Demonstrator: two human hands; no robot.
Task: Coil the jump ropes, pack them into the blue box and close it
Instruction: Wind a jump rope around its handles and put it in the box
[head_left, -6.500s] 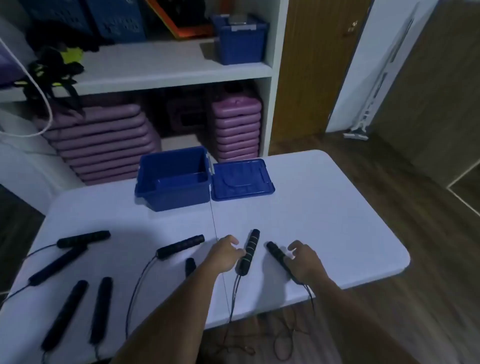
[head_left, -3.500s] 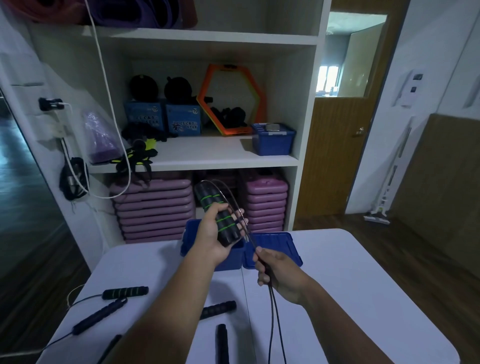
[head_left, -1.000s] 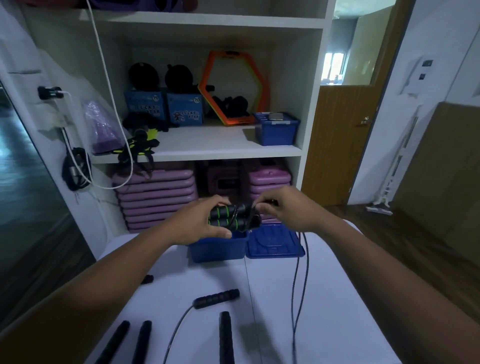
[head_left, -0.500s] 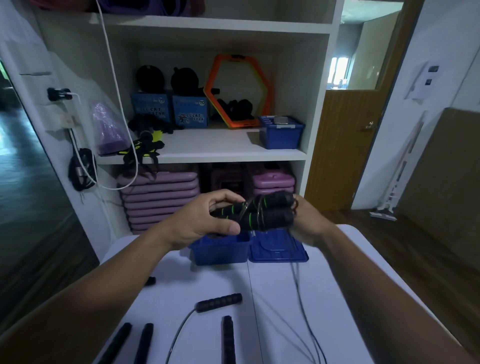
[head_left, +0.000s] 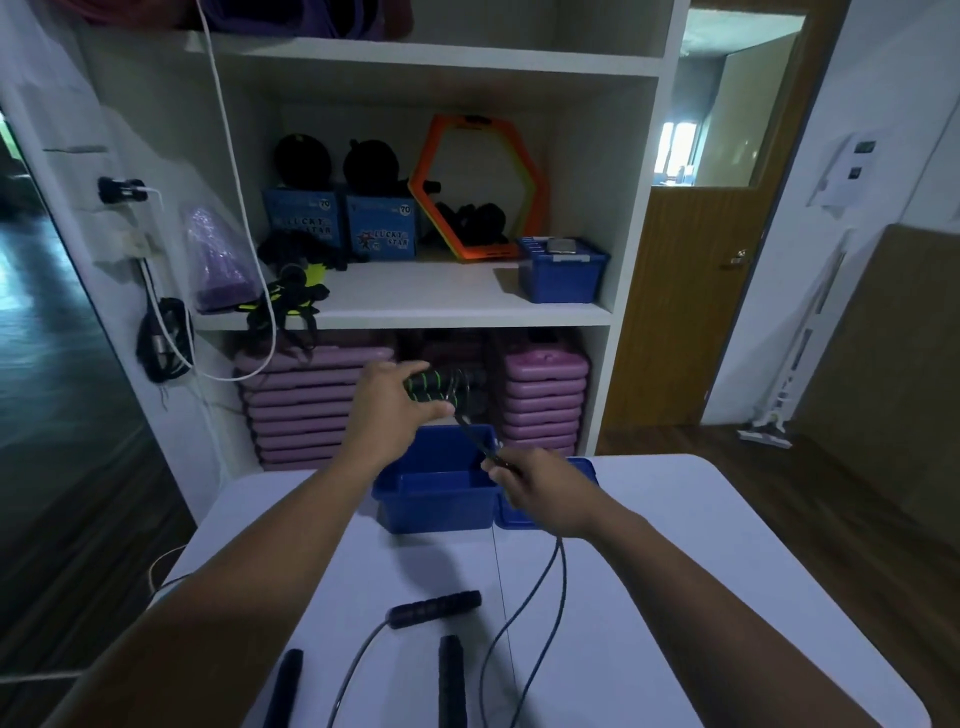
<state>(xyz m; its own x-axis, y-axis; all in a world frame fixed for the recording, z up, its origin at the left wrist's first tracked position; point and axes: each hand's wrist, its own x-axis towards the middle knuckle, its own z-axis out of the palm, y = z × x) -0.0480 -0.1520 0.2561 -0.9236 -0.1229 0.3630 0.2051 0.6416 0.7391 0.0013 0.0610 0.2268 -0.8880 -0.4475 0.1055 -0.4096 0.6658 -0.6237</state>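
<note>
Two green-striped handles (head_left: 434, 388) lie bunched side by side in our left hand (head_left: 387, 410), whose fingers curl round them, raised in front of the shelf unit (head_left: 631, 208) and above the blue box (head_left: 436, 506). Half a second ago our right hand (head_left: 543, 491) was up against those handles; now it has dropped toward the box's right rim and pinches the cord (head_left: 474, 434), which runs taut from the handles down to it. We take that as one turn laid on and the next stretch being drawn out, so the first rope is only partly coiled: below the right hand the rest of the cord hangs in two long slack strands over the table (head_left: 701, 545) and off its near edge. The box stands open at the far side of the table, its lid (head_left: 586, 466) flat just beside it on the right, partly hidden by the right hand; nothing shows inside it yet. Three other handles (head_left: 435, 608) lie on the near table, untouched, and the slack strands pass close beside them, so a fast pull may drag or snag one. Purple steps (head_left: 306, 410) stacked at the bottom of the shelf unit and a small blue bin (head_left: 561, 273) on its board stand well clear.
</note>
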